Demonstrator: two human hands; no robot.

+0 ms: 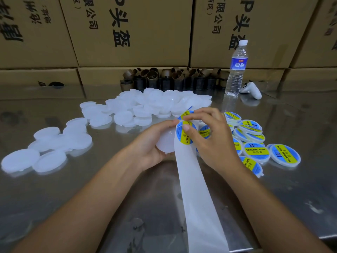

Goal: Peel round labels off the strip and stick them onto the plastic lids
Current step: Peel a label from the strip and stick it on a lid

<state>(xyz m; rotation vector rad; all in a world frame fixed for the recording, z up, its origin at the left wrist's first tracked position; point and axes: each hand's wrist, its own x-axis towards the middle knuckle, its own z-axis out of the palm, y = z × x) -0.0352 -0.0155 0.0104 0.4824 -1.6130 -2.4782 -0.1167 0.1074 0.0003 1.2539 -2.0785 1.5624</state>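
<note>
While left hand point(151, 144) cups a translucent white round plastic lid point(164, 143), right hand point(213, 141) pinches white paper strip point(195, 189), thumb on blue-and-yellow round label point(183, 139) just beside lid.

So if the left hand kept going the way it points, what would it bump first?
Probably the round label on the strip, just past the left hand's thumb; depth is unclear.

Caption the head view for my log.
Left hand holds a blank lid; right hand pinches the strip, thumb on a round label.
</note>
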